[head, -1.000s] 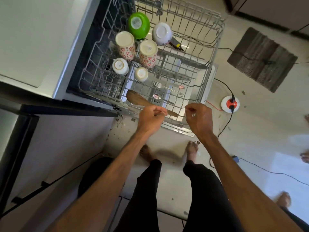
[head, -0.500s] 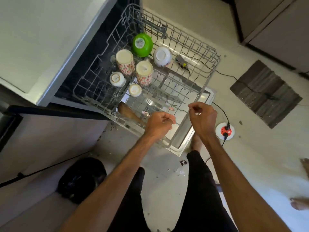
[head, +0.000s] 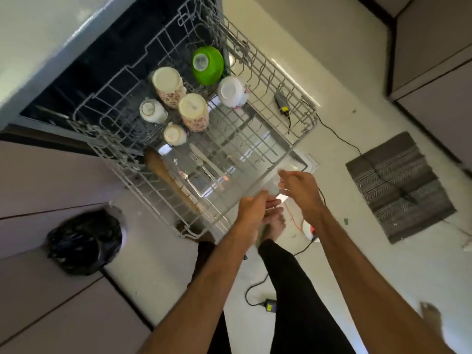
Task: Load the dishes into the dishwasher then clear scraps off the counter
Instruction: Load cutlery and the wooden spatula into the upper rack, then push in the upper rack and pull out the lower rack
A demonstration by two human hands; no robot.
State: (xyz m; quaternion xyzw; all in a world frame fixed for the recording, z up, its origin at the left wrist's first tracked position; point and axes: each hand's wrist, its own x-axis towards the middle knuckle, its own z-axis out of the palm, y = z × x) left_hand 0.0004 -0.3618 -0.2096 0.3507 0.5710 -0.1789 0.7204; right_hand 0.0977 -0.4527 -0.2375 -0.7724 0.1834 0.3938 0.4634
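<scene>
Pale tiled floor (head: 332, 72), kitchen, dishwasher (head: 102, 60) standing open under the counter (head: 38, 34), rack (head: 313, 118) pulled right out. The rack is carrying a green bowl (head: 208, 65), a white bowl (head: 232, 92), two floral cups (head: 168, 86), and two small white cups (head: 152, 111), all upside down. A wooden spoon (head: 166, 172), knife (head: 199, 153) and fork (head: 195, 157) are lying flat nearer the front.

Left hand (head: 251, 208) and right hand (head: 301, 190) are sitting at the rack's front rail, carrying no dish. Fingers are looking curled, but with the blur I cannot tell if either is gripping the rail.

Loading is looking mostly done, and pushing the rack in is probably next. The scrap clearing is not yet showing, with only a corner of counter in view. A black bag (head: 84, 241) is sitting on the floor nearby.
</scene>
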